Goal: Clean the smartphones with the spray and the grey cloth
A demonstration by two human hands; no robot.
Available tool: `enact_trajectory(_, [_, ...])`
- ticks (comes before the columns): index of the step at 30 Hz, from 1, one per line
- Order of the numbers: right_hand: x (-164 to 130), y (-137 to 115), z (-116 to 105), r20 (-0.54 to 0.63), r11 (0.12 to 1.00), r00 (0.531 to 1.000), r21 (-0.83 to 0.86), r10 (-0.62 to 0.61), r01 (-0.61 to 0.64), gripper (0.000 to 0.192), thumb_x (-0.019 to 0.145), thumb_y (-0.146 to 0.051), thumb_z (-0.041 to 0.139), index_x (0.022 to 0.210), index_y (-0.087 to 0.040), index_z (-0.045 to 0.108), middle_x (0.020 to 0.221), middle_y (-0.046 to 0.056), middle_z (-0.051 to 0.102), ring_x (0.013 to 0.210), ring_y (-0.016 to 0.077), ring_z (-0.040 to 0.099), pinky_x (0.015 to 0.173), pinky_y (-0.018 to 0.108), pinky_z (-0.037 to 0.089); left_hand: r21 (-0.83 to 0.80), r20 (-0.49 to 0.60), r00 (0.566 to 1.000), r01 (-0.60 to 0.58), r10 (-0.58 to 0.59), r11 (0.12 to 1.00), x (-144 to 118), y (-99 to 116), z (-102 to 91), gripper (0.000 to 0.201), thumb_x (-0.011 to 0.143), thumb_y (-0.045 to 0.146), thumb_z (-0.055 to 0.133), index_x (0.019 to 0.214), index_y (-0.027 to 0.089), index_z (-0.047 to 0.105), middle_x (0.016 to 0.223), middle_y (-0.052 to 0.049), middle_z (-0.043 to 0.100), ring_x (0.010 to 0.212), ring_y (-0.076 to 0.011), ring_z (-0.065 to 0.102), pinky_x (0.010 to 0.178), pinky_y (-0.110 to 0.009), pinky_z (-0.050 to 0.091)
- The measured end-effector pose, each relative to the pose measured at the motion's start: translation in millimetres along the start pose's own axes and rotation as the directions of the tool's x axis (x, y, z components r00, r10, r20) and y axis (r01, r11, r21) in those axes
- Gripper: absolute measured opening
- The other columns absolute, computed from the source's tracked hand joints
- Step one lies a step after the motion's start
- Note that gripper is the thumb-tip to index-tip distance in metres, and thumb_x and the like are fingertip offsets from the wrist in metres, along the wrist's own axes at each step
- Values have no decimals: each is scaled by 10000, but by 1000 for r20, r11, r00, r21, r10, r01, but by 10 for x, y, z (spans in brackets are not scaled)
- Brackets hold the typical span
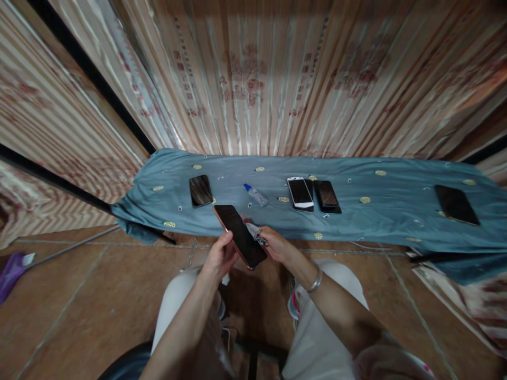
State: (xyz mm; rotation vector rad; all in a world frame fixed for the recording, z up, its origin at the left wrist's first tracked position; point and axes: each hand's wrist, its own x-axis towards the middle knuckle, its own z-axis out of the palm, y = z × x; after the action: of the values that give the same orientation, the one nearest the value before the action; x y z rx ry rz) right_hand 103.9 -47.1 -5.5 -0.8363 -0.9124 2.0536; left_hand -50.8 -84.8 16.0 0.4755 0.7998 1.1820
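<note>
My left hand (221,256) grips a dark-screened smartphone (238,235) by its lower left edge, thumb on the rim. The phone is tilted over the near edge of the cloth-covered bench, above my lap. My right hand (274,244) pinches a crumpled grey cloth (255,232) against the phone's right side. Behind them on the bench lies a small clear bottle (257,196) with a blue cap. To its left rests a black phone (200,190). On the right a white-framed phone (300,192) overlaps a dark one, beside more stacked dark phones (327,195).
A blue patterned cloth (237,163) covers the narrow bench. Far right on it lies a dark tablet-like device (457,204). Striped curtains (253,79) hang behind, with black poles (95,89) at the left. A purple broom head (11,274) rests on the tiled floor.
</note>
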Motion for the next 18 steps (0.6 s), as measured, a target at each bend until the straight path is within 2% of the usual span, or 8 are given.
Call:
enact_trajectory(3, [-41, -6, 23, 32, 992, 995, 72, 97, -100, 257, 603, -395, 832, 714, -194, 717, 674, -18, 696, 602, 120, 592, 600, 235, 454, -21, 18, 999, -36, 36, 999, -3, 89, -14, 598, 641, 449, 794, 1177, 215, 667, 1250, -69, 691, 1311, -298, 524, 1081, -423, 428])
enact_trajectory(8, [-104, -25, 13, 86, 983, 989, 126, 124, -134, 266, 617, -364, 837, 768, -181, 716, 690, -8, 697, 604, 113, 589, 596, 232, 471, -42, 43, 997, -61, 63, 997, -31, 204, -44, 707, 666, 442, 799, 1303, 231, 576, 1284, -97, 672, 1384, -310, 443, 1145, -479, 342])
enact_trajectory(12, [-127, -33, -47, 60, 979, 990, 154, 129, -137, 314, 617, -358, 844, 832, -169, 715, 735, 5, 712, 635, 120, 607, 627, 252, 505, -35, 61, 994, -94, 96, 995, -46, 223, -42, 833, 664, 426, 821, 1393, 228, 472, 1269, -129, 675, 1318, -335, 517, 1160, -551, 280])
enact_trajectory(18, [-81, -64, -138, -66, 983, 991, 148, 115, -105, 199, 656, -334, 802, 726, -184, 691, 650, -20, 689, 561, 106, 581, 602, 243, 518, -7, 29, 989, -142, 143, 990, -25, 183, 18, 886, 579, 329, 892, 1360, 261, 480, 1189, -98, 715, 1166, -314, 640, 1117, -566, 343])
